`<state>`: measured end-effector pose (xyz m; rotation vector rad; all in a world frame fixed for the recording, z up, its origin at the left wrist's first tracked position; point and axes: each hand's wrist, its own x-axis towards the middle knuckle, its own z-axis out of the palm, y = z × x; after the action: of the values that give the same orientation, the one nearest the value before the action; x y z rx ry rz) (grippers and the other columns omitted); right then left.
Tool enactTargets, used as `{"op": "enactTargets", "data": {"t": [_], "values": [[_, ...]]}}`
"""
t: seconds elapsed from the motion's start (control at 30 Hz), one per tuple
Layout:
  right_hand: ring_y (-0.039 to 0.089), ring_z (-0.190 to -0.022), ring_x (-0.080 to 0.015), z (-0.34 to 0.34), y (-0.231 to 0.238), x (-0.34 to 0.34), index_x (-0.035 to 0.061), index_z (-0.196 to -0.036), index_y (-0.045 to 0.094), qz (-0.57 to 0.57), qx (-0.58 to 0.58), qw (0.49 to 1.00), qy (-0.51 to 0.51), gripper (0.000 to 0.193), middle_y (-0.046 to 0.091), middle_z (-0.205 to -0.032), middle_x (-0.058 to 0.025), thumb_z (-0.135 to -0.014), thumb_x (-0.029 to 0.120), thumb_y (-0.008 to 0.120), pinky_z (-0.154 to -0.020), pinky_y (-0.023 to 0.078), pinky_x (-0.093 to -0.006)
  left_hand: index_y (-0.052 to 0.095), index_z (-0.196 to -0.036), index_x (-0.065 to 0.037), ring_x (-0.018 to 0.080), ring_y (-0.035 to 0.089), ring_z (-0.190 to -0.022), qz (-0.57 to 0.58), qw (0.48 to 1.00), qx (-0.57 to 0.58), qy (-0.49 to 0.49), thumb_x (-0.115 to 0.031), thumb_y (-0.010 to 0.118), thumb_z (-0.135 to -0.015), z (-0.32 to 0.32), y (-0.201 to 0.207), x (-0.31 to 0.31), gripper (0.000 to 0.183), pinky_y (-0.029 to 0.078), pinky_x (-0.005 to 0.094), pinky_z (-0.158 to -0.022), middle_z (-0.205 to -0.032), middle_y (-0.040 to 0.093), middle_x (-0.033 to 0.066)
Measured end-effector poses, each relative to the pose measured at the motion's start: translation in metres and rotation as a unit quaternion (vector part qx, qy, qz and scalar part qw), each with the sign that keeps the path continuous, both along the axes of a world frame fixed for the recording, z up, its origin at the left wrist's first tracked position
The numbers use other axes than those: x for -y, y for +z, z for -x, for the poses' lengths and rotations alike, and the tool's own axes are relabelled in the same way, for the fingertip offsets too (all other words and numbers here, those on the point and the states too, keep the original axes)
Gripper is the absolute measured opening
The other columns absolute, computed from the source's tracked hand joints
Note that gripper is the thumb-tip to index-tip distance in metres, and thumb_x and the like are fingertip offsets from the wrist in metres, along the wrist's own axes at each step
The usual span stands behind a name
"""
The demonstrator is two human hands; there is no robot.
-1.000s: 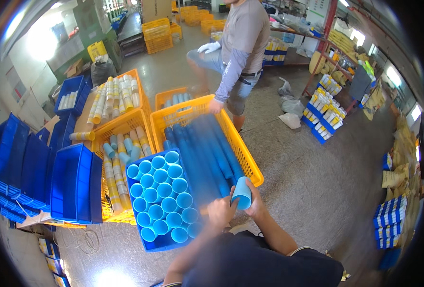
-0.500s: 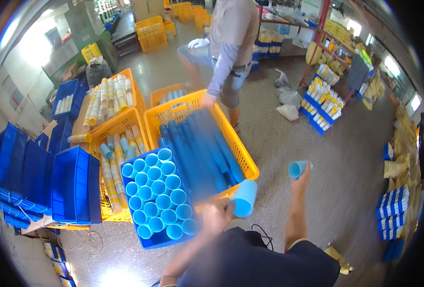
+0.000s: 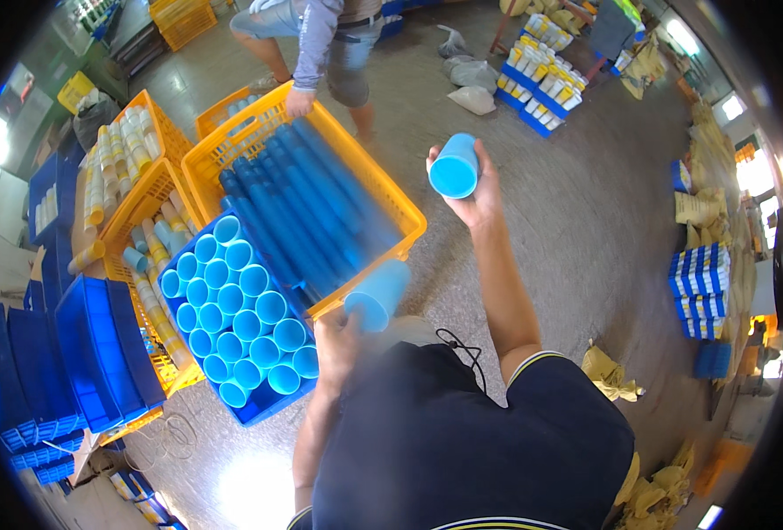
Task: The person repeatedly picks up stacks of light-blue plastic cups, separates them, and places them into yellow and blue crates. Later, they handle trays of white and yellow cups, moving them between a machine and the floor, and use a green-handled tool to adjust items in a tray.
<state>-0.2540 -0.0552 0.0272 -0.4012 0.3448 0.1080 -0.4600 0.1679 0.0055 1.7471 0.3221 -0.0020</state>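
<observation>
My left hand point(image 3: 336, 346) is closed around a light-blue cup point(image 3: 382, 293), slightly blurred, at the near corner of a yellow crate point(image 3: 415, 216). Raised out to the right over the floor, my right hand point(image 3: 481, 196) grips another light-blue cup point(image 3: 456, 166), its round end facing me. Left of my left hand stands a blue bin point(image 3: 272, 408) packed with several upright light-blue cups point(image 3: 249, 324), open ends up. Long dark-blue cylinders point(image 3: 298, 203) lie side by side in the yellow crate. A co-worker's hand point(image 3: 300, 102) rests on its far rim.
Blue bins point(image 3: 87, 344) are stacked at the left. Yellow crates beside them hold white-and-yellow cylinders point(image 3: 119, 159). Plastic bags point(image 3: 472, 99) lie on the floor near blue trays of white-and-yellow pieces point(image 3: 541, 75). More blue trays point(image 3: 700, 291) and brown sacks point(image 3: 700, 208) line the right.
The view has shifted, moving the crates up and left in the picture. My right hand with its cup has come higher and looks larger. Both cups remain held; the co-worker's hand stays on the rim.
</observation>
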Motion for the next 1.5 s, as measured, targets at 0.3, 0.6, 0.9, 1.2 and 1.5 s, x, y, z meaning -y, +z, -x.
{"op": "enactTargets", "data": {"t": [0.3, 0.6, 0.9, 1.2, 1.5], "values": [[0.057, -0.119, -0.0335, -0.01, 0.008, -0.015, 0.0013, -0.143, 0.029, 0.107, 0.133, 0.979, 0.108, 0.076, 0.052, -0.128, -0.0231, -0.091, 0.042, 0.065, -0.099, 0.048, -0.051, 0.065, -0.072, 0.003, 0.0061, 0.05, -0.055, 0.019, 0.999, -0.037, 0.03, -0.018, 0.061, -0.093, -0.001, 0.01, -0.008, 0.031, 0.037, 0.0262, -0.049, -0.06, 0.058, 0.0017], [0.061, -0.109, -0.025, -0.032, 0.011, 0.023, 0.0032, -0.125, 0.051, 0.296, 0.092, 0.94, -0.144, 0.047, 0.062, -0.115, -0.0108, -0.091, 0.03, 0.068, -0.094, 0.05, -0.0416, 0.065, -0.07, 0.006, 0.0138, 0.056, -0.05, -0.015, 0.998, -0.042, 0.039, -0.015, 0.058, -0.085, -0.024, 0.016, -0.023, 0.027, 0.042, 0.0331, -0.049, -0.054, 0.059, 0.0105], [0.059, -0.11, -0.026, -0.043, -0.03, 0.063, 0.009, -0.122, 0.052, 0.171, 0.024, 0.973, -0.151, 0.047, 0.059, -0.117, -0.0084, -0.088, 0.038, 0.069, -0.094, 0.05, -0.0446, 0.063, -0.067, 0.001, 0.0414, 0.061, -0.061, -0.15, 0.986, 0.019, 0.066, -0.021, 0.061, -0.079, -0.079, 0.042, -0.027, 0.025, 0.049, 0.0457, -0.061, -0.064, 0.058, 0.0239], [0.051, -0.119, -0.0307, -0.015, -0.037, 0.053, 0.0053, -0.139, 0.037, 0.191, -0.036, 0.965, -0.177, 0.072, 0.046, -0.132, -0.0148, -0.087, 0.039, 0.072, -0.098, 0.048, -0.0452, 0.062, -0.062, -0.001, 0.0406, 0.062, -0.057, -0.201, 0.87, 0.387, 0.228, -0.02, 0.061, -0.079, -0.153, 0.216, -0.066, 0.026, 0.05, 0.0462, -0.058, -0.058, 0.058, 0.0219], [0.053, -0.117, -0.0275, -0.011, -0.025, 0.053, 0.0074, -0.134, 0.045, 0.244, -0.022, 0.955, -0.164, 0.066, 0.051, -0.128, -0.0107, -0.085, 0.04, 0.074, -0.096, 0.047, -0.0439, 0.061, -0.059, -0.001, 0.0375, 0.058, -0.048, -0.129, 0.829, 0.49, 0.236, -0.021, 0.062, -0.078, -0.137, 0.271, -0.059, 0.028, 0.047, 0.0444, -0.05, -0.05, 0.055, 0.0177]]}}
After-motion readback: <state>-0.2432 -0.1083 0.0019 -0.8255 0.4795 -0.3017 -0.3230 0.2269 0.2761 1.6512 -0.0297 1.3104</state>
